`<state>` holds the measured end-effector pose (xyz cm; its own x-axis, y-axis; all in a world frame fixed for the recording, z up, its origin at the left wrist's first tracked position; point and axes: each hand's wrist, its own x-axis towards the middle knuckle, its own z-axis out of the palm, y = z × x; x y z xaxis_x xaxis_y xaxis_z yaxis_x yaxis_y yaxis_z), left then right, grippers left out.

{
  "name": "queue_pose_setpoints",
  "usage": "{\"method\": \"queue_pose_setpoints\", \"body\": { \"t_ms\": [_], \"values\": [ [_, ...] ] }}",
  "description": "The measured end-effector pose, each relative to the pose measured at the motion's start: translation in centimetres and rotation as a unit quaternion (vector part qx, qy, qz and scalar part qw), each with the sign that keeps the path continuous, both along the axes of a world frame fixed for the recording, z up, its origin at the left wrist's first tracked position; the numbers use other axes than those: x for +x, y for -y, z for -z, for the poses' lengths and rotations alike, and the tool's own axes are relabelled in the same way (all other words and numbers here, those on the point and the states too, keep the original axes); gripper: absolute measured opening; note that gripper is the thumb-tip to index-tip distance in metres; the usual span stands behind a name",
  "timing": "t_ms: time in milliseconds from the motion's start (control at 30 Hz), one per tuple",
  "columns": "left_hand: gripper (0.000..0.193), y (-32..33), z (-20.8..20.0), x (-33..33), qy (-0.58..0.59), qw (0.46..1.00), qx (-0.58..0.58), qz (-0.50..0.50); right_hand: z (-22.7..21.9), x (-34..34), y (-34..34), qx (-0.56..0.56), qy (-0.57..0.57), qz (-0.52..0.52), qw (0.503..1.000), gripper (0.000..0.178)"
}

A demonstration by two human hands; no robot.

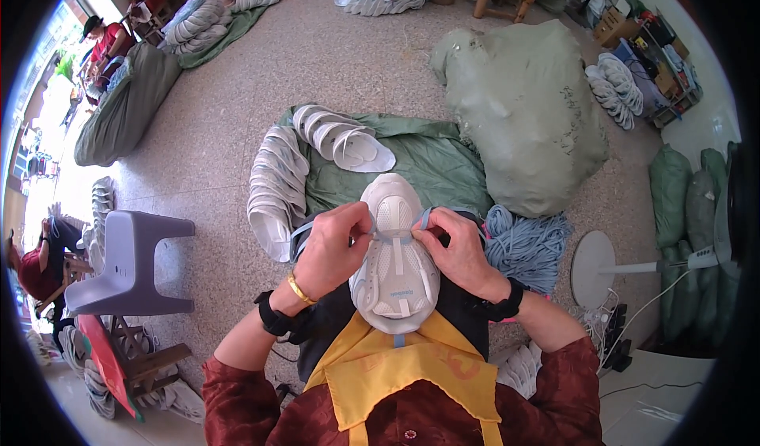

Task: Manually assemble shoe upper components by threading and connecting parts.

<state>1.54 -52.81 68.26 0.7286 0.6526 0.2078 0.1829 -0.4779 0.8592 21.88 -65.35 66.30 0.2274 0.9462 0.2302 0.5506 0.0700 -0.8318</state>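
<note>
A white sneaker upper (400, 276) lies in the middle of the frame, directly between the two hands, its long axis running nearly straight up and down the picture: the rounded toe end points to the top, and the heel end sits lowest, over the yellow apron (412, 375). Across that axis, at nearly a right angle, a light-blue shoelace (393, 233) spans the upper part of the shoe, so the line from hand to hand crosses the shoe's length rather than following it. The left hand (336, 244) comes in from the left of centre, thumb and forefinger brought together on the lace at the upper's left edge. The right hand (459, 252) mirrors it from the right of centre, its thumb and forefinger pinching the lace beside the right edge, with a loose bit of lace rising above the grip. Neither hand is clearly nearer to the shoe; the fingertips of both stand about level with each other, close to its sides and nearer the toe than the heel. How the left hand's curled-under fingers lie cannot be told. Just right of the right hand is a heap of blue laces (526, 248); nested white shoe uppers (277, 189) lie left of the left hand.
</note>
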Motion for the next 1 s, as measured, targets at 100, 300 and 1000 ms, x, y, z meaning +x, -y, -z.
{"method": "queue_pose_setpoints", "body": {
  "t_ms": [100,300,1000],
  "values": [
    [0.017,-0.2,-0.6,0.5,-0.001,0.998,0.047,0.029,0.1,0.1,-0.1,-0.005,-0.001,-0.002,1.0,0.011],
    [0.02,0.4,-0.3,1.7,-0.014,0.992,0.118,0.035,-0.3,0.5,-0.1,-0.015,0.006,-0.005,1.0,0.012],
    [0.022,3.1,1.2,0.8,0.013,0.994,0.055,-0.088,0.4,0.6,0.7,-0.047,-0.117,0.042,0.991,0.015]
  ]
}}
